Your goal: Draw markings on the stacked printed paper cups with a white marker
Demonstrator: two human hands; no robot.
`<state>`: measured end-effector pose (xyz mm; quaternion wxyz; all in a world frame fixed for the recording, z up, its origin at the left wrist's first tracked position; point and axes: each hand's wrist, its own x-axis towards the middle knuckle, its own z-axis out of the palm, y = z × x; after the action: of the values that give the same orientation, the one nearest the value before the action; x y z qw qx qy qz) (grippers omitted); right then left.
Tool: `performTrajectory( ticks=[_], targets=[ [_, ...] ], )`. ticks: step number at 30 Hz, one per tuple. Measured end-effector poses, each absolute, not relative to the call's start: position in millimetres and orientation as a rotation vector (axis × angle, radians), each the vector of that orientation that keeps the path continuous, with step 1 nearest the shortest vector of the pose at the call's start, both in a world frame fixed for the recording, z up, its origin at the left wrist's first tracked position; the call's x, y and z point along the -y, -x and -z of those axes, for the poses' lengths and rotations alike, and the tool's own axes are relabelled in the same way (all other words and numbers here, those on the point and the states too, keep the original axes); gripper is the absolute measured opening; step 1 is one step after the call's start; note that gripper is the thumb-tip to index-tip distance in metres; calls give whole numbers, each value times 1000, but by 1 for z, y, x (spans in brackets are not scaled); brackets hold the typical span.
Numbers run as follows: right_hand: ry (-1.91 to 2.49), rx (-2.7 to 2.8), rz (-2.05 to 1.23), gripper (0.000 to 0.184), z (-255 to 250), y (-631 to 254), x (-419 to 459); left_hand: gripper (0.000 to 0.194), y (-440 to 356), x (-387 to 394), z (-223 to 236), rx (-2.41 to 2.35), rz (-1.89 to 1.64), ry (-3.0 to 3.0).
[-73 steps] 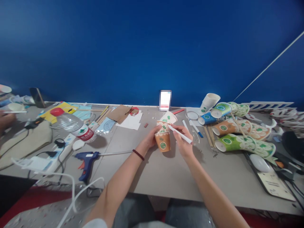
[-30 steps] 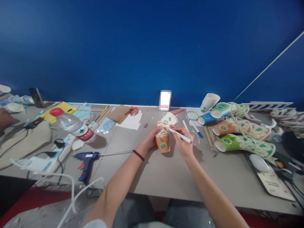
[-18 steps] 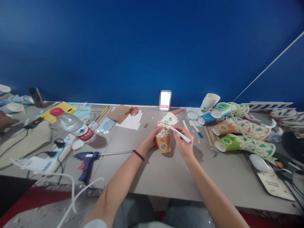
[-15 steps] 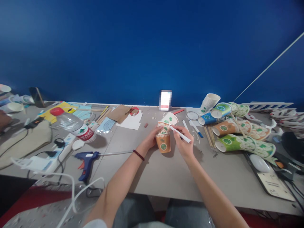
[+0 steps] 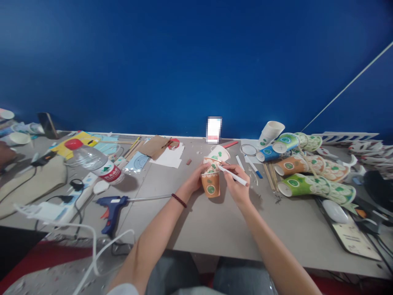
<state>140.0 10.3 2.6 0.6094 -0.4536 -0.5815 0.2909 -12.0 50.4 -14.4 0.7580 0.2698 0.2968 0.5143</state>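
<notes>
In the middle of the table, a string of joined paper cups with an orange end cup points toward me. My left hand is closed around its left side. A white marker sits pinched in my right hand, its tip at the right side of the patterned cup, close to the orange one's rim. I cannot tell whether the tip touches the paper. Past my hands, another white patterned cup leans at the far end. A blue-ended marker lies on the table to the right.
A blue hot glue gun with a glue stick lies left of my forearm, by a power strip. A water bottle lies beyond. Joined cups, a cup stack and a mouse are at right. A phone leans on the wall.
The marker's tip has shifted slightly down along the cup with my right hand. My left hand and the cups have hardly moved.
</notes>
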Motion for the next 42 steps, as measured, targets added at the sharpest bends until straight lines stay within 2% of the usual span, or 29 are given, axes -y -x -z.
performTrajectory(
  ticks=[15,22,33,38,42],
  targets=[
    [1084,1333,-605,13,-5,-139,-9,29,13,-50,15,-699,-1108,-559],
    [1037,1335,-629,12,-2,-139,-10,39,11,-48,11,-712,-1101,-584],
    [1022,1336,-642,10,-1,-139,-12,40,13,-52,19,-660,-1075,-643],
    [1012,1320,-657,11,0,-140,-12,51,14,-53,14,-574,-1080,-600],
    [1001,1320,-655,13,0,-140,-11,43,13,-53,9,-580,-1064,-530]
  ],
)
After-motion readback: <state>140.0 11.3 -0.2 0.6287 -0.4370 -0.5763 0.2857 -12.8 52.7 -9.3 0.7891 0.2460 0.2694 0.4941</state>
